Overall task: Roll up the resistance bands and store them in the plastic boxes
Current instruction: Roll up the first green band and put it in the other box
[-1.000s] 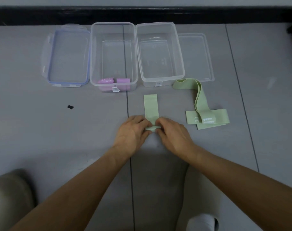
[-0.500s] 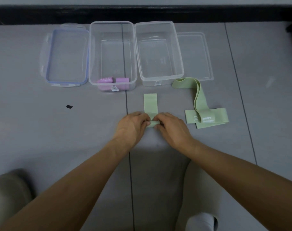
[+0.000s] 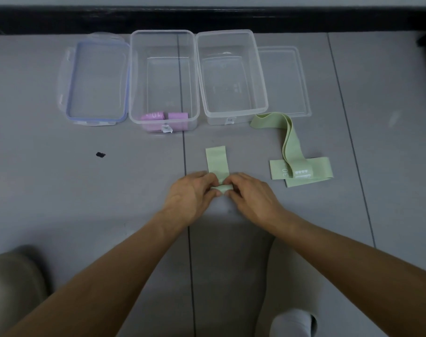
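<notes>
A light green resistance band (image 3: 217, 160) lies flat on the grey floor, its near end rolled into a small coil. My left hand (image 3: 191, 194) and my right hand (image 3: 249, 195) both pinch that coil from either side. Two clear plastic boxes stand open behind it. The left box (image 3: 134, 76) holds two rolled pink bands (image 3: 164, 117) at its near end. The right box (image 3: 260, 76) holds nothing. Another green band (image 3: 293, 152) lies twisted and unrolled to the right, on top of a flat green band (image 3: 321, 170).
A blue-rimmed lid (image 3: 97, 79) lies left of the boxes and a clear lid (image 3: 283, 79) lies right of them. A small dark speck (image 3: 100, 154) marks the floor on the left. My knees and a white sock (image 3: 292, 322) are at the bottom edge.
The coil under my fingers has rolled forward, away from me, so the flat length of green band ahead of my hands is shorter. Both hands have moved with it.
</notes>
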`<move>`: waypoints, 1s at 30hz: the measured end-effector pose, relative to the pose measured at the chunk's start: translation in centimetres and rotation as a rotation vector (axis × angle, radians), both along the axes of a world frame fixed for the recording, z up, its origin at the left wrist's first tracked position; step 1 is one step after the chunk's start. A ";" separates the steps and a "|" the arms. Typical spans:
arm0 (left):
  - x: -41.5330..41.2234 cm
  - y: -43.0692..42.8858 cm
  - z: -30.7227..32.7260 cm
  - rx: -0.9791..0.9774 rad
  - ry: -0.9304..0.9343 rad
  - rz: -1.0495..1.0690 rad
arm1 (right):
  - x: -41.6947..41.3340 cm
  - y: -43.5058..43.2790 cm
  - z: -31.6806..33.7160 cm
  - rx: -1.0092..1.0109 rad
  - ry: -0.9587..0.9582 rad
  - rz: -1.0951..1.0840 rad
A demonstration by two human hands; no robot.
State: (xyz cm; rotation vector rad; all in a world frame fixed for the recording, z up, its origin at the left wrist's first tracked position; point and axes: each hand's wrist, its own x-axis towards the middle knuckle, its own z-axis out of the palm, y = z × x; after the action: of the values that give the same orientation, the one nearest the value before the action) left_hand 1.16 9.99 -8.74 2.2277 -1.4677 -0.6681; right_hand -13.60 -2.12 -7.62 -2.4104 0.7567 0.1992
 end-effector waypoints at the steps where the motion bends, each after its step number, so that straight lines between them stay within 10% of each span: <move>1: 0.0 -0.1 0.0 0.000 -0.012 0.015 | 0.0 0.0 0.1 0.000 -0.023 -0.022; 30: 0.9 -1.6 0.3 0.049 -0.079 0.092 | 1.9 0.0 0.6 -0.061 -0.059 -0.111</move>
State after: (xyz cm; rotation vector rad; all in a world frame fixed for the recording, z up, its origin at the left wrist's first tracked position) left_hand 2.07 8.42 -8.44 2.3681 -1.3892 -0.5995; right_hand -11.66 -2.12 -7.07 -2.4115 0.8775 0.0615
